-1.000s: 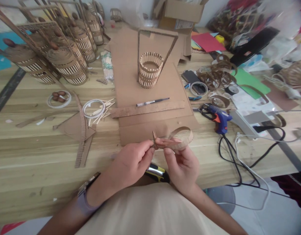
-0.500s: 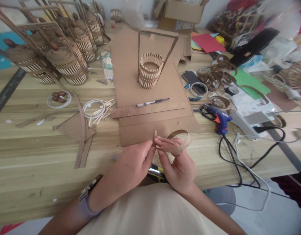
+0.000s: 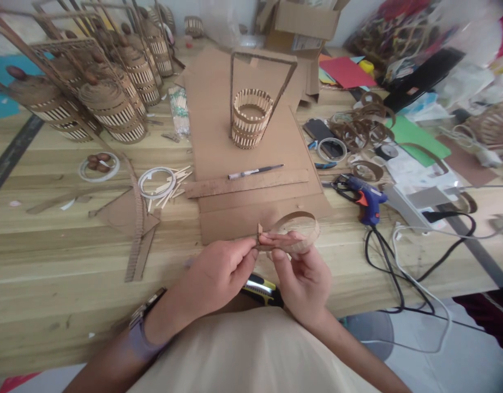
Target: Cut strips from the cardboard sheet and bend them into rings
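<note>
Near the table edge (image 3: pixel 353 305), cardboard strip (image 3: pixel 313 237)

Fingers (image 3: pixel 279 238) cover part of the curled cardboard strip (image 3: pixel 315 233), and the yellow-and-black tool (image 3: pixel 264 289) is partly hidden.

On the surface (image 3: pixel 51 316), the cardboard sheet (image 3: pixel 213 131) bears, from rear to front, a handled basket (image 3: pixel 250 132), a pen (image 3: pixel 255 171) and a flat strip (image 3: pixel 247 185). Lidded baskets (image 3: pixel 112 115) stand at rear left, behind a tape roll (image 3: pixel 98 178) encircling balls (image 3: pixel 98 163). The glue gun (image 3: pixel 370 199) lies right of the sheet, before the cardboard coils (image 3: pixel 353 131); the looped strip (image 3: pixel 316 233) is held before the flat strip.
</note>
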The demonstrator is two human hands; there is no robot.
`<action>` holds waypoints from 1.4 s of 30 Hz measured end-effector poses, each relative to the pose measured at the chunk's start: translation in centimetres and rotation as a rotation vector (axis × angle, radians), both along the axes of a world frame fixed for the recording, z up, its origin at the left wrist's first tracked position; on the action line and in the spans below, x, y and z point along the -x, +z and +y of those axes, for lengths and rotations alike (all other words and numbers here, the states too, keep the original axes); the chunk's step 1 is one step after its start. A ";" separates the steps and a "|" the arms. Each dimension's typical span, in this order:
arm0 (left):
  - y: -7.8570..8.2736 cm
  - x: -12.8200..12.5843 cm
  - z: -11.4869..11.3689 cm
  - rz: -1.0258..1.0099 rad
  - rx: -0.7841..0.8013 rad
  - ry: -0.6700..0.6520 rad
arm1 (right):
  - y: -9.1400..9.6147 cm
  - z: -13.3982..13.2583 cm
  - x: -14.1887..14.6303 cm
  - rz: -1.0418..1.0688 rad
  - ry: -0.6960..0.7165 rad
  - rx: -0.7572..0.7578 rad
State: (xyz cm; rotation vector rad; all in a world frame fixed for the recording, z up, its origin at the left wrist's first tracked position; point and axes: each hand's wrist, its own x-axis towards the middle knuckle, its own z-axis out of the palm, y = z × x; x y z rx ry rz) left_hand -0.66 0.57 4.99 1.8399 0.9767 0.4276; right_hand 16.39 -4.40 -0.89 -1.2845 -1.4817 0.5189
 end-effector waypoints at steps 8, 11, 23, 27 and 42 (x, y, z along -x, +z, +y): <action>-0.3 -0.2 0.7 -0.212 0.520 0.112 | 0.2 0.3 0.1 -0.092 0.079 -0.112; -0.5 -0.5 0.8 -0.312 0.650 0.162 | 0.4 0.4 0.1 -0.138 0.084 -0.135; -1.3 -1.0 0.9 -0.387 0.751 0.220 | 1.6 1.0 0.4 -0.300 0.100 -0.219; -1.4 -0.9 0.7 -0.291 0.689 0.211 | 1.5 0.9 0.4 -0.302 0.089 -0.195; -0.1 -0.1 0.2 -0.002 0.358 0.099 | 0.8 0.5 0.2 -0.250 0.058 -0.145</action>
